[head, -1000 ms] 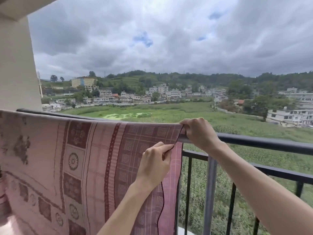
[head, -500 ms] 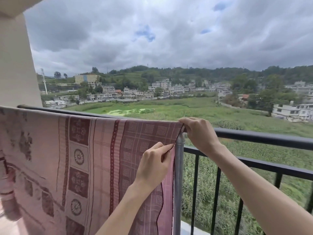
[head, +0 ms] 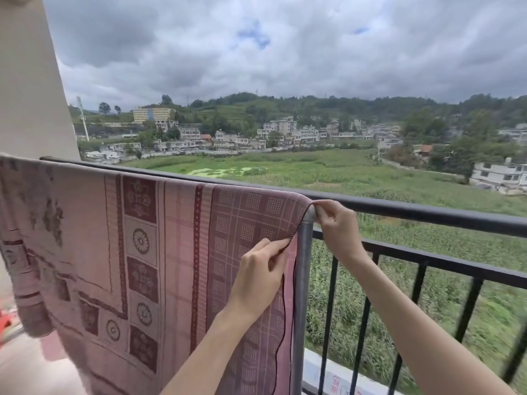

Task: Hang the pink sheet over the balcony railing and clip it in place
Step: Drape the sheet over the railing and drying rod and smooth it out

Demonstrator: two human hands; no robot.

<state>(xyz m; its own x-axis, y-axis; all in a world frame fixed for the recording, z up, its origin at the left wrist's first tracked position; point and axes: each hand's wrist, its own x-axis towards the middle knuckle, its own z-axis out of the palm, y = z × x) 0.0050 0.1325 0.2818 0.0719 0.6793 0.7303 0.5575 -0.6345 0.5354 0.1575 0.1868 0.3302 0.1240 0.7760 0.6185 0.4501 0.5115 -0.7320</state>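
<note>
The pink sheet (head: 119,246), patterned with dark red squares and flowers, hangs draped over a grey metal bar that ends at a grey post (head: 302,280), just inside the black balcony railing (head: 427,213). My left hand (head: 258,275) pinches the sheet's right hem a little below the bar. At the top corner, by the post's elbow, my right hand (head: 336,226) pinches the sheet's edge. No clip is in view.
A beige wall pillar (head: 31,81) stands at the left end of the railing. Black vertical bars (head: 362,323) run below the rail on the right, over a low white ledge. Something red (head: 5,320) lies on the floor at far left. Fields and houses lie beyond.
My right hand has gone from lying over the top of the bar to pinching the sheet's corner at the post. The view has shifted left and down; my left hand keeps its pinch.
</note>
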